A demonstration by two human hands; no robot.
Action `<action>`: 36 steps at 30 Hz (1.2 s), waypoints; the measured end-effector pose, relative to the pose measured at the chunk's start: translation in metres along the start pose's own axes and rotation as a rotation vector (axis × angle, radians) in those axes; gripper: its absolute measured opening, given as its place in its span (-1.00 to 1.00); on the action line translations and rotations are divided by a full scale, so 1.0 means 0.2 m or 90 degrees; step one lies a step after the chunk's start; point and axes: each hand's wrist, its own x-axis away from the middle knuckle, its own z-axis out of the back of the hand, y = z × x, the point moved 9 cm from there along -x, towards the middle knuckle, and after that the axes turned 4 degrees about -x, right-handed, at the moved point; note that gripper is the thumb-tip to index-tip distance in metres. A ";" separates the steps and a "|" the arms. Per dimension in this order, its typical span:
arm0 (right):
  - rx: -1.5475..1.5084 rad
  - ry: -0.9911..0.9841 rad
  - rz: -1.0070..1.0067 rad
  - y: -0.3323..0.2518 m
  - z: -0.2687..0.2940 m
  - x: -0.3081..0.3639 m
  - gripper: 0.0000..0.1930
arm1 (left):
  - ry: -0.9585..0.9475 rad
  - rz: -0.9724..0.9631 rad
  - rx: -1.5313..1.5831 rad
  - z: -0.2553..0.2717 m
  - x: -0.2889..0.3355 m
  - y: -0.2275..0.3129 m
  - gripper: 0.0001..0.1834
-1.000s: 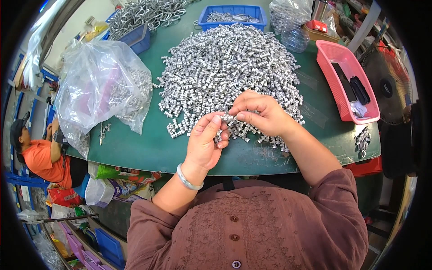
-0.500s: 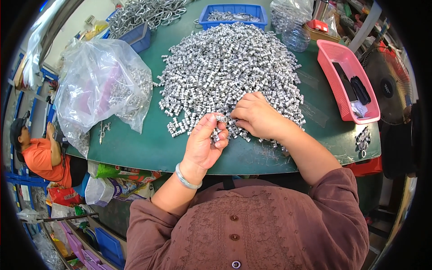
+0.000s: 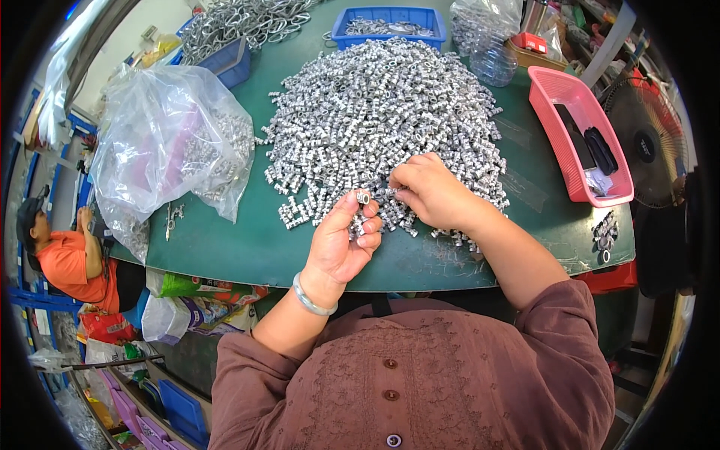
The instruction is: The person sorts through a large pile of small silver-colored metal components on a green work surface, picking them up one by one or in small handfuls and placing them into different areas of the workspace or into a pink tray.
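A large heap of small silver metal fittings point(image 3: 375, 112) covers the middle of the green table point(image 3: 217, 259). My left hand point(image 3: 336, 244), with a pale bangle point(image 3: 311, 298) at its wrist, is at the heap's near edge. Its thumb and forefinger pinch a small metal fitting point(image 3: 364, 197) whose round opening shows, and more silver pieces sit in the curled fingers below. Just to the right, my right hand point(image 3: 431, 191) is at the front of the heap. Its fingers are bent and closed together; whatever lies between the fingertips is too small to make out.
On the left stands a clear plastic bag point(image 3: 161, 142) of metal pieces. A blue tray point(image 3: 431, 39) lies behind the heap, a pink basket point(image 3: 544, 97) with dark items at right. A fan point(image 3: 645, 142) stands beyond it. Another person point(image 3: 64, 259) sits at far left.
My right hand's fingertips have drawn slightly away from my left hand, to the right. The fitting in my left fingertips now shows its opening; my left hand has stayed in place.
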 end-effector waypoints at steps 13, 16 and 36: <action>-0.407 -0.009 -0.146 0.08 -0.01 0.02 -0.88 | 0.092 -0.050 0.023 0.03 0.02 0.04 -0.86; -0.465 -0.013 -0.110 0.05 0.00 0.01 -0.89 | 0.086 -0.067 -0.007 0.03 0.01 0.05 -0.81; -0.569 -0.039 -0.096 0.03 -0.02 0.01 -0.87 | 0.135 -0.069 -0.175 0.03 0.00 0.02 -0.86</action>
